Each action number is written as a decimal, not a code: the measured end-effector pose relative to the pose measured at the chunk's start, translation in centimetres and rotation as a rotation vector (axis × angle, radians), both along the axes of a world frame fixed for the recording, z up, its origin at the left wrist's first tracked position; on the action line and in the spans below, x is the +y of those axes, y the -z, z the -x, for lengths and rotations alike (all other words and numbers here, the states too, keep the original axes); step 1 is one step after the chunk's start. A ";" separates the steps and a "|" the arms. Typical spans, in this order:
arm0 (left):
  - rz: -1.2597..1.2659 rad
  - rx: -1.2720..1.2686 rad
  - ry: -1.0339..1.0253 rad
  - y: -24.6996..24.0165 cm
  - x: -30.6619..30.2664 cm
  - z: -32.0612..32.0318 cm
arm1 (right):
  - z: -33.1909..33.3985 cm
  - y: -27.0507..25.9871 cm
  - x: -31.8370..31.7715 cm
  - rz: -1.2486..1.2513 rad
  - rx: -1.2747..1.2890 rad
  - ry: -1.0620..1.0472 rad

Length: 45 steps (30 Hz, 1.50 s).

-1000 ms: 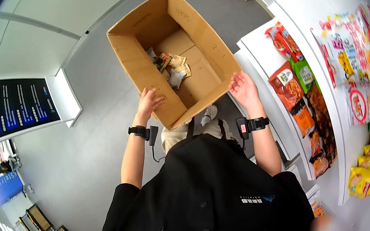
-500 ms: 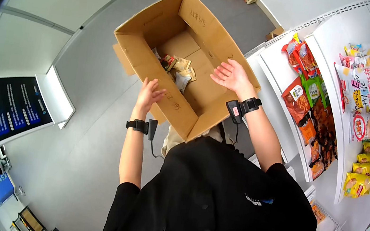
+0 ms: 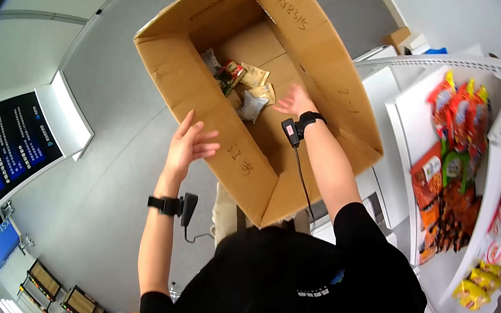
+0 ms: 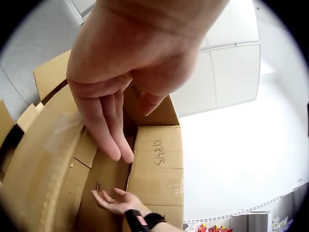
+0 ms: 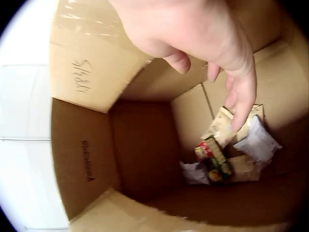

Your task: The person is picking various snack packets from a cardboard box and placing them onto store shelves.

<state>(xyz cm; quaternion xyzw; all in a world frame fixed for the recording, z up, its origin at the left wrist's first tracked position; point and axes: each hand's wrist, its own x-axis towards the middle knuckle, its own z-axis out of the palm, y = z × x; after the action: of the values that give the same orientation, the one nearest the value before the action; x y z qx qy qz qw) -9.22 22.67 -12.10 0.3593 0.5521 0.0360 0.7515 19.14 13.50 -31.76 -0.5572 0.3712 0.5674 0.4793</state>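
- Fingers (image 5: 240, 104) of the right hand (image 3: 294, 100) were loosely spread, down inside the cardboard box (image 3: 207, 101), just above the snack packets (image 3: 246, 88).
- Left hand (image 3: 191, 143), fingers straight and slightly apart, was at the box's near wall.

Brown cardboard box (image 3: 220, 145) — black scrawl; packets (image 5: 227, 154) tan, white, red-green.

The person wears a black short-sleeved top (image 3: 307, 294) with a small white-and-blue logo (image 3: 318, 288) (lettering too small to read) and beige trousers (image 3: 224, 208). Behind the left hand (image 3: 191, 144) and the right hand (image 3: 291, 101), a black band (image 3: 165, 204) carries a small black camera box (image 3: 190, 201) with a thin cable (image 3: 302, 177).
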 end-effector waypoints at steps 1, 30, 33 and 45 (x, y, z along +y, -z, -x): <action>0.013 0.020 -0.016 -0.1 0.1 -0.3 | 0.0 2.7 0.2 0.049 0.021 -0.048; -0.076 0.309 -0.111 1.1 -1.0 -2.2 | 4.3 21.7 -2.5 -0.069 0.036 -0.122; -0.059 0.200 -0.111 1.3 -1.2 -1.1 | 2.6 16.3 -2.6 -0.125 -0.042 -0.035; -0.233 -0.163 0.278 1.3 -2.9 1.2 | 4.8 -17.9 -10.4 -0.644 -0.345 0.307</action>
<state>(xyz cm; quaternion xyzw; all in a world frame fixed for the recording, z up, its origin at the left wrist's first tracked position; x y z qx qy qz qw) -10.45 19.73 -13.43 0.5127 0.4263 0.0246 0.7448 14.37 3.06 -13.82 -0.4037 0.1672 0.4746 0.7641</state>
